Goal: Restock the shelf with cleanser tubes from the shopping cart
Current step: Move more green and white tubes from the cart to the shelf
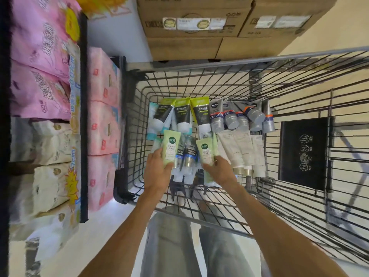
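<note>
- hands are reaching down into the shopping cart (299,62), so by my reading the restock is sitting at an early pickup stage, with plenty left to carry.
- left hand (157,172) is curling round a pale green tube (170,149) at the cart's near end, thumb over its lower edge.
- right hand (218,169) is gripping a second pale green tube (205,151) just beside it.
- between those two, a pair of blue-banded tubes (188,155) is lying untouched.
- toward the cart's far end, three lime-and-black tubes (180,116) are lying in a row, and five grey tubes (237,117) are crowding alongside.
- three cream tubes (242,150) are resting on the cart's right side; teal ones underneath are too hidden to count.
- no cleanser shelf is showing; only pink packs (102,126) are stacked left of the cart.
</note>
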`<action>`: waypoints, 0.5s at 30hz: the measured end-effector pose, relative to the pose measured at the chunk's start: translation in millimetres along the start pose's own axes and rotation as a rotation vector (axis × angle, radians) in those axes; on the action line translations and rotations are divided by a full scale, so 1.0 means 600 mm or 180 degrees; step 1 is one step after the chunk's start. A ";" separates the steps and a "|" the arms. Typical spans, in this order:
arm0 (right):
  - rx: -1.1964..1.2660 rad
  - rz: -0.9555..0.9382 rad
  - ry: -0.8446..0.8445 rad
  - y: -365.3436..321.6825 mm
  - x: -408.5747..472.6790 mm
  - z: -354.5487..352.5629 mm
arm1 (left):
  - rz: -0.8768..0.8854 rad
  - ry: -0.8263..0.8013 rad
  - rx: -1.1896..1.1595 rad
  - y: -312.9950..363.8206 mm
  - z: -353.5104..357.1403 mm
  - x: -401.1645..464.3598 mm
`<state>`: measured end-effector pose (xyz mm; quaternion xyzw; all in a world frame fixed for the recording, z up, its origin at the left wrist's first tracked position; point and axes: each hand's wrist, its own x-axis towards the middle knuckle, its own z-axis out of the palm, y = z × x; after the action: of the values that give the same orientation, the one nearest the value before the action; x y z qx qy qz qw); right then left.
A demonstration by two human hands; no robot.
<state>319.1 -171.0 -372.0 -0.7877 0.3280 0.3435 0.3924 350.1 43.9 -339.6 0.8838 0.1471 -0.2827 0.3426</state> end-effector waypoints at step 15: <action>0.0793 -0.0918 0.0244 -0.140 -0.293 -0.127 | 0.0010 0.0381 -0.1380 0.136 -0.183 -0.237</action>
<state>310.2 -151.8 -164.0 -0.7844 0.2664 0.2103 0.5192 317.8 51.3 -145.3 0.8049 0.2231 -0.1911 0.5156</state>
